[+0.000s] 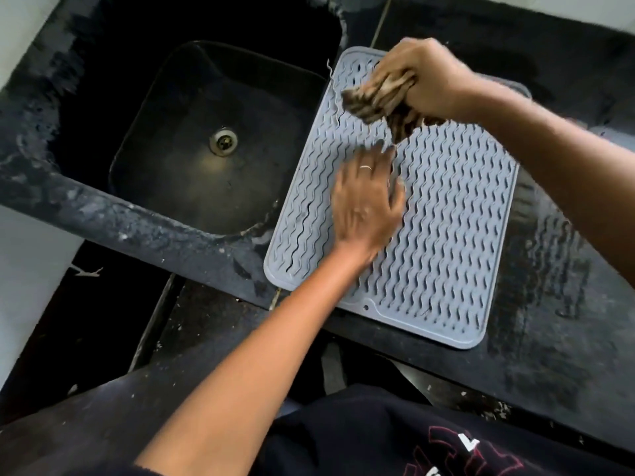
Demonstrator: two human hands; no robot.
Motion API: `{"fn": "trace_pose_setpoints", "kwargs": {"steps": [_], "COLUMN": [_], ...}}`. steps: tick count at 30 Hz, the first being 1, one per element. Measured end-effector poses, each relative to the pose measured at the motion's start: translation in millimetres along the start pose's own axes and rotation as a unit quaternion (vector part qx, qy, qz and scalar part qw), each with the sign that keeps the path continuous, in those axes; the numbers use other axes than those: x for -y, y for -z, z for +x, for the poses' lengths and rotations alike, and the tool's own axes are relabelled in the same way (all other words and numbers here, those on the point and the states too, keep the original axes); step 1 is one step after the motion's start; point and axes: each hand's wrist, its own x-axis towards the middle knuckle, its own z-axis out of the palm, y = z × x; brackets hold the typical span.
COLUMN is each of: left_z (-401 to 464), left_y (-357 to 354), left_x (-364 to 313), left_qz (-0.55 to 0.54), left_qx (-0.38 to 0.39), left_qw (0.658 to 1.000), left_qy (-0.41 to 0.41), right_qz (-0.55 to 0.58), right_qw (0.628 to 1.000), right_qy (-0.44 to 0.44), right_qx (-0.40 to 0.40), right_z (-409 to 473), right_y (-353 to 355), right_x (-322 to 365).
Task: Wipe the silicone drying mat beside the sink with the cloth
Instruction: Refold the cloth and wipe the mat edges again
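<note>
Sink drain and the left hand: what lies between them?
In the head view, the dark sink floor and wall, then the mat's grey left edge, separate the drain from the left hand.

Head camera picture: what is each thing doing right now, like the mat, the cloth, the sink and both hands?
Drying mat: lying flat on the counter beside the sink.
Cloth: bunched up, gripped over the mat's far end.
Sink: empty, drain open.
Left hand: fingers spread over the mat, blurred.
Right hand: gripping the cloth.
</note>
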Motion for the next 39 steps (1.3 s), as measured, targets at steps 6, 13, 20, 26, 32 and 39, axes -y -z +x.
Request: {"fn": "trace_pose_setpoints", "kwargs": {"steps": [6, 13, 20, 26, 32, 39], "left_z": [20.6, -44.2, -61.8, -62.0, -59.2, -24.5], "left_y": [31.6, 19.4, 14.1, 9.7, 9.7, 20.7], "left_x": [63.0, 55.2, 35.3, 31.3, 34.3, 35.5], "left_qz": [0.095, 0.094, 0.069, 0.061, 0.079, 0.052], "left_qx": [0.104, 0.124, 0.12, 0.085, 0.097, -0.018], "left_qw": [0.99, 0.987, 0.99, 0.992, 0.99, 0.998], "left_qy": [0.031, 0.025, 0.025, 0.066, 0.059, -0.042], "right_qz": [0.082, 0.014, -0.236, -0.319, -0.287, -0.189], "right_qw": [0.995, 0.99, 0.839, 0.865, 0.943, 0.931], "right_qy": [-0.025, 0.126, 0.42, 0.358, 0.16, 0.28], "right_qx": [-0.041, 0.054, 0.253, 0.149, 0.055, 0.142], "right_z": [3.3, 5.3, -55.3, 9.0, 53.4, 7.6], "right_y": [-5.1, -50.5, -135.8, -87.8, -55.0, -80.0], "right_x": [-3.7, 38.6, 116.5, 52.7, 13.3, 29.0]}}
